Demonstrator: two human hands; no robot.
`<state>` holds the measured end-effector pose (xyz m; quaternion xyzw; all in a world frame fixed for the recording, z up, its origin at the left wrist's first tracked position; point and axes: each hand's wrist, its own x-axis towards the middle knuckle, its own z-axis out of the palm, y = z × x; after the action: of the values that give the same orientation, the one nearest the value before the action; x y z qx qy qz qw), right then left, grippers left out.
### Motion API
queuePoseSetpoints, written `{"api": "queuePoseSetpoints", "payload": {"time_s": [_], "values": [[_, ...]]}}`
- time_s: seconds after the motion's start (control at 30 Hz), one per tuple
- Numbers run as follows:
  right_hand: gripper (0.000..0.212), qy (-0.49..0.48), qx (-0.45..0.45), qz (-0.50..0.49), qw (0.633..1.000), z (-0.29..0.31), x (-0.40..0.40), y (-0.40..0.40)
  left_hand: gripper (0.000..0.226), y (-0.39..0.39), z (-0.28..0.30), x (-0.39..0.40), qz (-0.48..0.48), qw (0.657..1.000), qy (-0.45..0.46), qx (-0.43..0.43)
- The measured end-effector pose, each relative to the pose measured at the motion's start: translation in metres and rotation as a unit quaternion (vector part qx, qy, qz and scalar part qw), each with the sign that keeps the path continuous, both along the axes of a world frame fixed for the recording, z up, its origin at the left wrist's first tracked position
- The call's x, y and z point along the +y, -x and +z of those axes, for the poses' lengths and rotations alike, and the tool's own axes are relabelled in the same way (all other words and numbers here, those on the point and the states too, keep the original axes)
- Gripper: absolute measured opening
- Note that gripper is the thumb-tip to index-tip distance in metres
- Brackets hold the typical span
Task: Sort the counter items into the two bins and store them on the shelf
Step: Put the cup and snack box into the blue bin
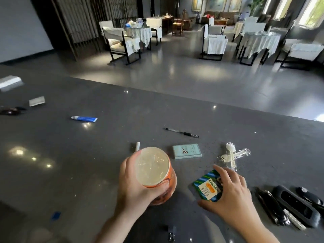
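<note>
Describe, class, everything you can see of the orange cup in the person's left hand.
The orange cup is a paper-looking drink cup with dark brownish print on its side and a pale, translucent film sealed flat across its round top. It is tilted, its top turned toward the camera. The left hand grips it around the side, fingers curled under the lower wall. It is above the dark speckled counter; whether its base touches the counter cannot be told. A white straw-like stick lies just behind it.
</note>
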<state>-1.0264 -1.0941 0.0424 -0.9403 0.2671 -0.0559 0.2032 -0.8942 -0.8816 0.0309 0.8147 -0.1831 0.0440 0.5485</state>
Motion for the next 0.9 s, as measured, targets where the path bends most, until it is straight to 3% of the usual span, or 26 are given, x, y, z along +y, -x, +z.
{"api": "queuePoseSetpoints", "payload": {"time_s": [0.27, 0.57, 0.7, 0.9], "values": [[0.102, 0.009, -0.039, 0.212, 0.976, 0.017, 0.122, -0.080, 0.078, -0.004, 0.016, 0.144, 0.146, 0.989, -0.003, -0.029], [0.101, -0.009, -0.124, 0.349, 0.929, 0.038, 0.344, -0.165, 0.087, -0.025, 0.027, 0.373, 0.273, 0.961, 0.003, -0.040], [0.103, -0.025, -0.098, 0.435, 0.895, 0.037, 0.443, -0.201, 0.085, -0.025, 0.024, 0.466, 0.348, 0.937, 0.010, -0.022], [0.104, -0.020, -0.074, 0.480, 0.874, 0.038, 0.539, -0.250, 0.088, -0.028, 0.019, 0.564, 0.430, 0.902, 0.028, 0.013]]}}
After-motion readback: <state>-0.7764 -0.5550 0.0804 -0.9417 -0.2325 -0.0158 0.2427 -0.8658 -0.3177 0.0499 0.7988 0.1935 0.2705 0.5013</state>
